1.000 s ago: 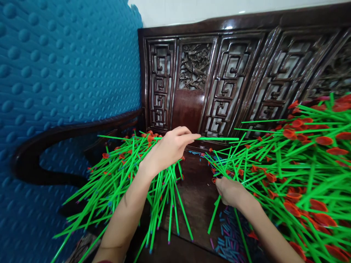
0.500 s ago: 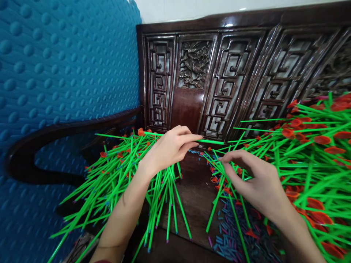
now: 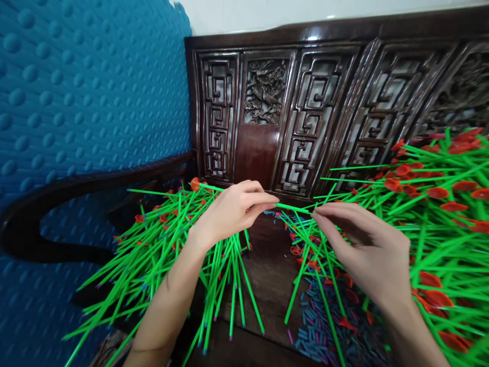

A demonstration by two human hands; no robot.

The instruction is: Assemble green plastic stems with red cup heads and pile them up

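My left hand (image 3: pixel 233 211) is closed on a thin green plastic stick (image 3: pixel 292 207), which sticks out to the right of the fingertips. An orange-red cup (image 3: pixel 195 183) shows at the left, in line with that stick. At the stick's right end, my right hand (image 3: pixel 367 244) pinches thumb and forefinger together. Whatever lies between those fingertips is too small to make out. Small blue and purple tube pieces (image 3: pixel 319 326) lie loose on the dark wooden seat below my right hand.
Green sticks with orange-red cups form a pile (image 3: pixel 164 244) at left and a bigger heap (image 3: pixel 451 219) at right. Behind stands a carved dark wooden backrest (image 3: pixel 257 153). A curved armrest (image 3: pixel 76 181) and a blue bumpy panel (image 3: pixel 91 97) are at left.
My right hand has come up to the free end of the green stick. The stick now tips slightly down to the right. The view has shifted a little.
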